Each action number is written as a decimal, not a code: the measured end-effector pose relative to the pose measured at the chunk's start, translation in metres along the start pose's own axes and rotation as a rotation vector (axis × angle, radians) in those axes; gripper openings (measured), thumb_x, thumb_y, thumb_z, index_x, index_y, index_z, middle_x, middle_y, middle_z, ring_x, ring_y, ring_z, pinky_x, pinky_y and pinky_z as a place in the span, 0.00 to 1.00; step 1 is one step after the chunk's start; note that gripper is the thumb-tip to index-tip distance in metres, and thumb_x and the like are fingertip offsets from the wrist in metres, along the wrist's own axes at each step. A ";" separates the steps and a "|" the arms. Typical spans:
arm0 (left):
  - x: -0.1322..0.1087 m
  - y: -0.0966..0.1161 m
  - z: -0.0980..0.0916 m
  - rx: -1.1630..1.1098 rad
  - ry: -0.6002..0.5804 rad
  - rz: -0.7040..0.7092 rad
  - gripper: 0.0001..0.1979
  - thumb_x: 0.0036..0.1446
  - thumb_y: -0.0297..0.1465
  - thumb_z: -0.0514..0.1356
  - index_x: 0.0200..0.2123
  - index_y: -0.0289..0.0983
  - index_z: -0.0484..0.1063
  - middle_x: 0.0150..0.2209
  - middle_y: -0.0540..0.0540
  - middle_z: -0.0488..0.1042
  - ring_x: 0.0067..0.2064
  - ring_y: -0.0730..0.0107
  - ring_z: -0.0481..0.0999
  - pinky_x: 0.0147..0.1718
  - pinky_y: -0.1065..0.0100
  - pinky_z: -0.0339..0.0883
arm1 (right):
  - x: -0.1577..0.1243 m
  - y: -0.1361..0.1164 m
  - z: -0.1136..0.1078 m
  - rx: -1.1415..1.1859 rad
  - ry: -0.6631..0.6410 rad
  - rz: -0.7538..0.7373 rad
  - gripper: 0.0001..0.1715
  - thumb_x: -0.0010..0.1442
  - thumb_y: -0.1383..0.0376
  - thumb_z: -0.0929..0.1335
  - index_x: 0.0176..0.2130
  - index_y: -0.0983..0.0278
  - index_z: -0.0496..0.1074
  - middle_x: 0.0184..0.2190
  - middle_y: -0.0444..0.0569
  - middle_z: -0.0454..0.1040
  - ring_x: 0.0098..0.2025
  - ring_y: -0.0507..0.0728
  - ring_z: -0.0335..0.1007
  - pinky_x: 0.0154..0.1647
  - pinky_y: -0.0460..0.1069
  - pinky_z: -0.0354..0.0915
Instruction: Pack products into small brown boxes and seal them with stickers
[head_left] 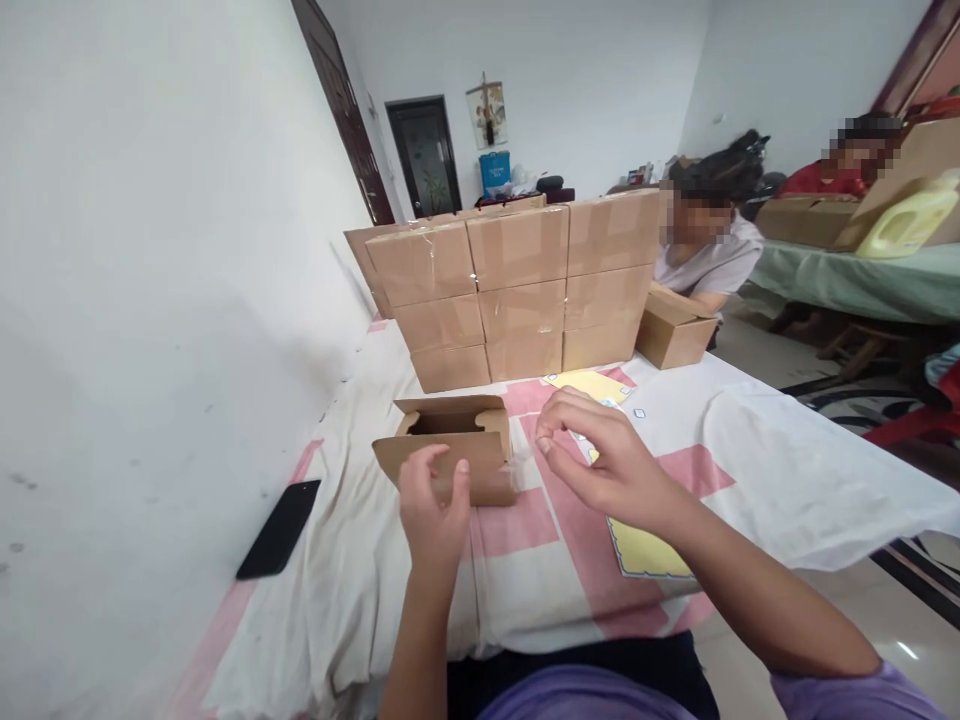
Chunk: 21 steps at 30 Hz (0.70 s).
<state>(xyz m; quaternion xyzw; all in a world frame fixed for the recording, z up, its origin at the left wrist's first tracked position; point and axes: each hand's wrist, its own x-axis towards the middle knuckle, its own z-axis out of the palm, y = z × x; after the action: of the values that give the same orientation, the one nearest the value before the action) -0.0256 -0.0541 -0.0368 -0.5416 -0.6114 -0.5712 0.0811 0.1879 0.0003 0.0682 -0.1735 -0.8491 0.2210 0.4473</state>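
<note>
An open brown cardboard box point(487, 480) sits on the cloth-covered table in front of me, its flaps raised around a dark inside. Over its near flap is my left hand point(435, 500), thumb and fingers apart; whether the fingertips touch the cardboard I cannot tell. My right hand point(611, 460) hovers to the right of the box with thumb and fingertips brought together. Anything pinched there is too small to make out. A shiny clear strip shows at the box's right side. Beneath and beyond the right hand lie yellow printed sheets point(649, 550), partly covered by it.
Taped brown boxes point(521, 245) form a stacked wall behind the open box. A black phone point(279, 530) lies at left by the wall. Across the table a co-worker point(712, 255) leans near another box point(671, 335). White plastic sheeting point(810, 480) covers the right side.
</note>
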 end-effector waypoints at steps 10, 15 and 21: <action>0.081 -0.051 0.002 0.447 -0.570 -0.054 0.47 0.55 0.33 0.57 0.74 0.45 0.37 0.76 0.46 0.41 0.76 0.43 0.29 0.67 0.29 0.34 | 0.042 0.020 0.029 -0.015 -0.328 0.022 0.08 0.67 0.70 0.63 0.35 0.60 0.64 0.48 0.49 0.70 0.51 0.58 0.63 0.54 0.55 0.61; 0.079 -0.059 0.004 0.459 -0.638 -0.088 0.40 0.60 0.36 0.54 0.73 0.48 0.43 0.75 0.47 0.48 0.76 0.44 0.32 0.66 0.26 0.30 | 0.055 0.044 0.052 0.011 -0.375 0.082 0.08 0.68 0.68 0.62 0.34 0.61 0.65 0.49 0.50 0.68 0.55 0.59 0.61 0.56 0.56 0.61; 0.056 -0.066 -0.021 0.445 -0.736 -0.080 0.30 0.69 0.45 0.48 0.70 0.46 0.53 0.69 0.41 0.63 0.73 0.51 0.52 0.67 0.33 0.37 | 0.065 0.055 0.070 0.022 -0.443 0.070 0.09 0.68 0.66 0.62 0.34 0.61 0.65 0.54 0.51 0.66 0.61 0.61 0.58 0.62 0.59 0.58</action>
<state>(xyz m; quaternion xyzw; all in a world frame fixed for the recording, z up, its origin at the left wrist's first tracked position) -0.1091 -0.0230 -0.0294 -0.6546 -0.7283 -0.1967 -0.0497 0.0995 0.0633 0.0477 -0.1451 -0.9177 0.2782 0.2438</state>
